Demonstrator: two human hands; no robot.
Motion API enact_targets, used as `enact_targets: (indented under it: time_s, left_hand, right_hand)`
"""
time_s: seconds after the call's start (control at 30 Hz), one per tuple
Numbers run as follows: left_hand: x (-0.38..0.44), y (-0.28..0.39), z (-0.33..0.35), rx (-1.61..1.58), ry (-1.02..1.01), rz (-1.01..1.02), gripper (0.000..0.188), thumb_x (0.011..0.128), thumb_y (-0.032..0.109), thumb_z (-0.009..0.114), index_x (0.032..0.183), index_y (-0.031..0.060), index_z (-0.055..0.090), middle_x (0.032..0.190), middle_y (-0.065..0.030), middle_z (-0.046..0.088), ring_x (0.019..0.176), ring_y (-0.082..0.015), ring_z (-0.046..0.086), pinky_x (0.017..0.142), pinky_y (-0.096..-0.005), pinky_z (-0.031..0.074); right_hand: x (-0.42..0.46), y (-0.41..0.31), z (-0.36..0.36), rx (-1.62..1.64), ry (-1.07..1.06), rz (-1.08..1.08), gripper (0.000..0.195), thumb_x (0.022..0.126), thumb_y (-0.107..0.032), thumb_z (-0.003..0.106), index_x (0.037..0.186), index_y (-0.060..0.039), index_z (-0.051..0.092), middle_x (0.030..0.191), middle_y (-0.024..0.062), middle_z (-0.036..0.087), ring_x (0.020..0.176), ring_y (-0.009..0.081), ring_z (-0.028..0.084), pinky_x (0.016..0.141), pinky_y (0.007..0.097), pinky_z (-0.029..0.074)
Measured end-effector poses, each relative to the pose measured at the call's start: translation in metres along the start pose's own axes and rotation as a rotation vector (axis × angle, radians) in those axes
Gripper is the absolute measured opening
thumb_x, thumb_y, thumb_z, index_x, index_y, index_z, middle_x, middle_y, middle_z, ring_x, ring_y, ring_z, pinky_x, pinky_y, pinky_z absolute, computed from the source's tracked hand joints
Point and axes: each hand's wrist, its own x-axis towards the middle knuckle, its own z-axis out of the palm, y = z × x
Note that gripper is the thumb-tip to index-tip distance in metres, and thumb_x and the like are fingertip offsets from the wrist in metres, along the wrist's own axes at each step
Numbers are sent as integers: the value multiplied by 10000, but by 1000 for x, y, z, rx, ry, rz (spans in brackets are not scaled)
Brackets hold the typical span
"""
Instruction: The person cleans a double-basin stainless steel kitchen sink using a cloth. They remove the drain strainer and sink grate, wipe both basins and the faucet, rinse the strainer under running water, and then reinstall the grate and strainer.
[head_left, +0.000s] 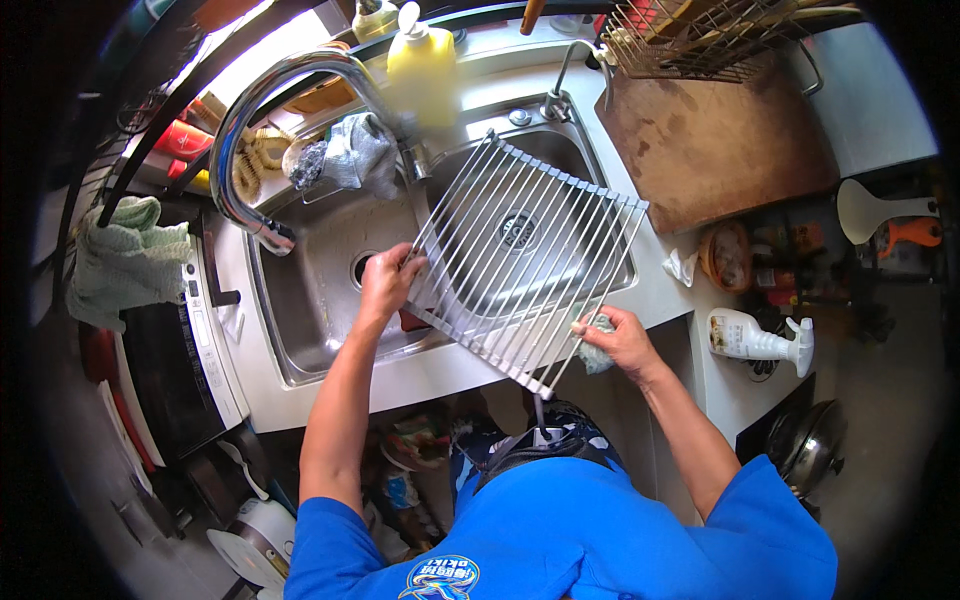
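A roll-up drying rack of metal rods with grey end strips (536, 255) is held tilted over the stainless steel double sink (300, 352). My left hand (390, 281) grips its left edge, above the divider between the basins. At its lower right edge, my right hand (615, 337) holds a rod together with a greenish cloth (595, 352), which hangs below the fingers. Through the rods the right basin's drain strainer (517, 231) shows. A dark red object (415, 320) lies partly hidden behind the rack's lower left corner.
A chrome faucet (225, 150) arches over the left basin. Behind it stands a yellow pump bottle (424, 71). To the right are a wooden cutting board (720, 142), a wire basket (675, 56), an orange bowl (726, 255) and a white spray bottle (750, 335). A green towel (127, 262) hangs left.
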Motion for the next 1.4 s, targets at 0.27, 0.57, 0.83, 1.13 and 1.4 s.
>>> enact_targets:
  time_s: [0.27,0.57,0.83,1.13,1.4]
  left_hand:
    - [69,17,2,380,170,269,186,914,303,760,896,120,738,774,-177,649,751,-410,643,629,-470,487]
    - [97,30,34,136,374,357,135,878,250,807,892,122,767,785,-101,682,711,-304,638,631,-394,505]
    - [103,34,69,11,559,264,170,835,236,843,903,93,781,837,-90,724,805,-289,647,760,-396,515]
    - [79,55,85,319,517,252,505,814,162,805,1295,78,674,1248,-157,645,1318,-399,462,1160,-551,316]
    - [31,93,88,202,295,542,529,833,52,751,1343,-4,621,1380,-206,601,1300,-405,544,1129,-477,424]
  right_hand:
    - [3,29,74,256,13,235,156,944,-138,745,1021,-3,753,906,31,730,785,98,672,697,269,530]
    - [15,42,117,561,201,220,115,965,-109,733,1030,-14,735,895,34,723,782,99,686,669,263,535]
    - [10,63,131,523,336,167,115,1009,-146,693,1038,-37,717,919,46,723,787,123,700,684,292,570]
    - [18,54,134,661,381,216,180,997,-221,730,1003,-42,704,918,52,727,770,121,678,678,290,558]
    - [18,57,134,645,368,216,220,1038,-245,665,1023,-25,668,879,80,700,752,168,701,661,326,588]
